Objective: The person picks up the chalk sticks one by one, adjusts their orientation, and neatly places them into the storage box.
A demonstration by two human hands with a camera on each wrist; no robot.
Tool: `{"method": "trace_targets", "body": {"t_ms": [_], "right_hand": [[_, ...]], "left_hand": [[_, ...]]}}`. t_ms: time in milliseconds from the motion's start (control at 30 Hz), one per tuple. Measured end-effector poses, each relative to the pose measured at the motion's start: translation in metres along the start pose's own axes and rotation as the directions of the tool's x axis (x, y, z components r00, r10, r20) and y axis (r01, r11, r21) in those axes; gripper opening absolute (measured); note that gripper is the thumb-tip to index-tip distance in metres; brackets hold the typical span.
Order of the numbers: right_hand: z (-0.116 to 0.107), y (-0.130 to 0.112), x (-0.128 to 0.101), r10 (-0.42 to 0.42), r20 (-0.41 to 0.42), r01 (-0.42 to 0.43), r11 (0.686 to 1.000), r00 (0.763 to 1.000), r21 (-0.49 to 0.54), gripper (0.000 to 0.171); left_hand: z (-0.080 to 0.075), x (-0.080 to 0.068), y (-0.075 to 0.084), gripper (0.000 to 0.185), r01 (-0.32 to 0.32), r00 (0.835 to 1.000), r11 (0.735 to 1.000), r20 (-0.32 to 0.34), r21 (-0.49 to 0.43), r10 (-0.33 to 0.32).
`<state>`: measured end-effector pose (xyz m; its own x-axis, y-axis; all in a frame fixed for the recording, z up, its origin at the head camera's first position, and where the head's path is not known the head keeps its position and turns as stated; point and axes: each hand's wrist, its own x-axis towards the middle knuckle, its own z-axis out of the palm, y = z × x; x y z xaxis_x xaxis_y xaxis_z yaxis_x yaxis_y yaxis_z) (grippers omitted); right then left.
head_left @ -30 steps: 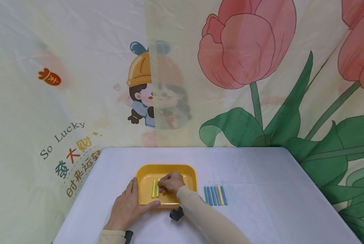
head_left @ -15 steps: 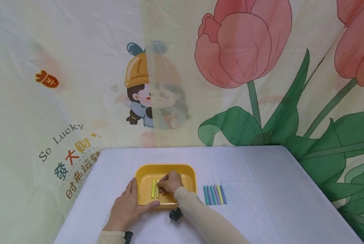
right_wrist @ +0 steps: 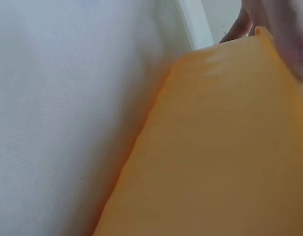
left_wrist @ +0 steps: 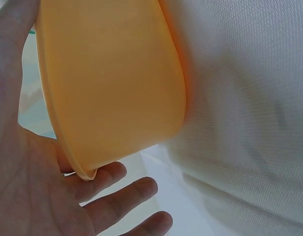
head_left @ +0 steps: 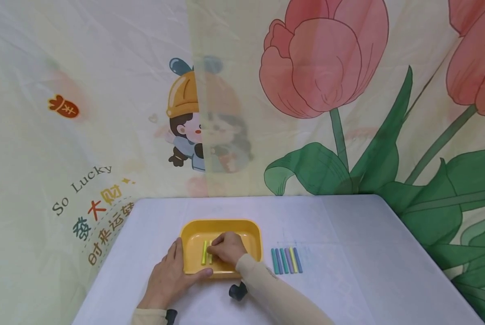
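In the head view a yellow tray [head_left: 221, 273] stands on the white-covered table. Inside it lie a bright yellow chalk stick [head_left: 204, 253] and, to its right, a paler yellow chalk stick [head_left: 210, 259]. My right hand [head_left: 228, 247] reaches over the tray's front rim, fingertips pinching the upper part of the paler stick and hiding it. My left hand [head_left: 166, 275] rests against the tray's left front corner, fingers along the left side and thumb at the front rim. The left wrist view shows those fingers [left_wrist: 119, 199] fairly straight, spread beside the tray's outer wall [left_wrist: 112, 83].
Right of the tray, several blue, green, purple and yellow chalk sticks [head_left: 287, 261] lie side by side on the table [head_left: 348, 253]. Faint bluish marks show on the cloth behind them. A printed curtain [head_left: 234, 99] hangs behind the table's far edge.
My right hand has shifted very slightly left and over the paler chalk stick, covering more of it. The left hand and the tray hold their place.
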<state>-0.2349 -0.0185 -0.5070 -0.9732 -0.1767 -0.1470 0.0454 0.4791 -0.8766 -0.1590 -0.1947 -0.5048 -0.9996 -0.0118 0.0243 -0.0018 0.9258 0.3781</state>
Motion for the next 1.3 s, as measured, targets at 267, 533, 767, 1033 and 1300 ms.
{"method": "trace_targets", "body": {"t_ms": [267,533,767,1033,1300], "right_hand": [[-0.012,-0.006,-0.015,0.030,0.063,-0.034,0.997,0.998,0.066,0.018],[-0.028,-0.009,-0.029,0.000,0.071,-0.010,0.989,0.997,0.146,0.022],[-0.043,-0.006,-0.035,-0.028,0.084,0.011,0.981,0.996,0.194,0.026],[-0.055,-0.004,-0.038,-0.046,0.075,0.031,0.982,0.996,0.188,0.027],[-0.064,-0.001,-0.040,-0.050,0.053,0.039,0.982,0.997,0.186,0.029]], "left_hand": [[-0.001,0.000,0.001,0.140,0.005,1.000,1.000,-0.007,0.006,-0.005],[-0.001,0.000,0.003,0.143,0.034,0.999,0.999,0.016,0.003,-0.034],[0.002,0.000,0.001,0.144,0.045,0.999,0.999,0.014,0.000,-0.045],[0.002,0.000,0.001,0.145,0.040,0.999,0.999,0.015,-0.009,-0.040],[0.001,0.001,0.003,0.145,0.056,0.998,0.998,0.034,-0.014,-0.055]]}}
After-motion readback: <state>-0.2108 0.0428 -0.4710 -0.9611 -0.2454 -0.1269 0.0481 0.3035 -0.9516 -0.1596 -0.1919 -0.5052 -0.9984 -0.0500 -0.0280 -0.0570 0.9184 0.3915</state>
